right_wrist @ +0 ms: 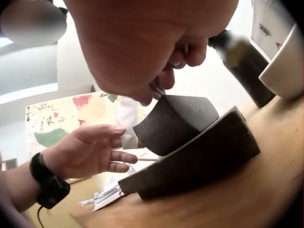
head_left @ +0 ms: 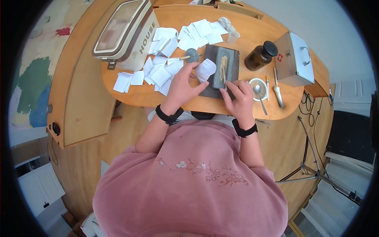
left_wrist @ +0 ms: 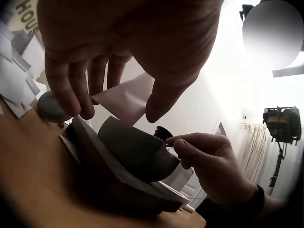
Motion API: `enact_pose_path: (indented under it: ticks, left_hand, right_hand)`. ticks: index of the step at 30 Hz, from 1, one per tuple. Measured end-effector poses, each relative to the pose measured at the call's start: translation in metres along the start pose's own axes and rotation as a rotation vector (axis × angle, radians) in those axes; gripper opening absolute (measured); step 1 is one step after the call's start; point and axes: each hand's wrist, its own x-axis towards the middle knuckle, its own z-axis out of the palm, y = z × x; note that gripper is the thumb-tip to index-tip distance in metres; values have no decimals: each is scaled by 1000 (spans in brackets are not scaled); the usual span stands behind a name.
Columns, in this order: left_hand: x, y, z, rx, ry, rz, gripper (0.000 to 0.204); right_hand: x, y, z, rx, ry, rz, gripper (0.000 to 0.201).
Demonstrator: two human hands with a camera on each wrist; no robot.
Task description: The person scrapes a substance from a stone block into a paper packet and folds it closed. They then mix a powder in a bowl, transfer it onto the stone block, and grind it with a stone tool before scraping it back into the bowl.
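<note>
A curved sheet of white paper [head_left: 205, 70] is held between the thumb and fingers of my left hand [head_left: 182, 87], just left of a grey trough [head_left: 220, 84]. The left wrist view shows the paper [left_wrist: 127, 97] spanning the gap below that palm. Light brown material [head_left: 224, 65] lies along the trough, which rests on a dark slab [head_left: 233, 73]. My right hand [head_left: 239, 98], at the trough's near end, pinches thin metal tweezers [head_left: 223, 74] whose tips reach over the brown material. Its fingertips partly hide the tool in the right wrist view.
Right of the slab stand a white bowl [head_left: 252, 81] with a spoon [head_left: 258, 92], a brown jar [head_left: 256, 59] and a white case [head_left: 294, 59]. White paper squares [head_left: 161, 76] and a round grey stone [head_left: 192, 55] lie left. Behind them is a HOUSE box [head_left: 136, 47].
</note>
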Motion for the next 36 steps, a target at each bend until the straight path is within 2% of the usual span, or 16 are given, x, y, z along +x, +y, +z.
enact_pose_path:
  ticks: [3,6,8,12,14,15,17,21,23,27,29,36]
  left_hand:
    - [-3,15,5,18,4,20,69]
    - [-3,34,15,42,1,75,69]
    - [-1,43,24,2,13,114,70]
    - [5,46,26,-39,-2,76,67]
    - [8,41,19,-113,-67,53,52]
    - [10,39,18,-108,-64,52,52]
    - [14,36,16,-631,-120,-115,33]
    - [17,36,13,-730,-100,-56,19]
    - [17,24,20,-662,-20,-29,14]
    - [12,23,18,-707,-25,-63,9]
    - [8,28,16,-735,-47,-72,9]
    - [1,22,12,-711,-30,-44,12]
  right_hand:
    - [8,-8,-10,50,-3,47,40]
    - [26,-28,-14,186,116,151,43]
    - [35,-40,-14,384,102,408,37]
    - [39,-29,-9,424,81,470,27]
    - [40,-22,-11,529,-12,531,19]
    - [41,-21,-11,535,-12,529,19]
    - [40,-19,-10,657,-86,601,14]
    - [39,-26,-1,757,17,551,12]
    - [35,-24,0,656,-49,391,10]
    - [30,-30,7,702,-1,450,9]
    - [35,-40,5,773,110,546,8]
    - [32,-35,0,564,-60,344,5]
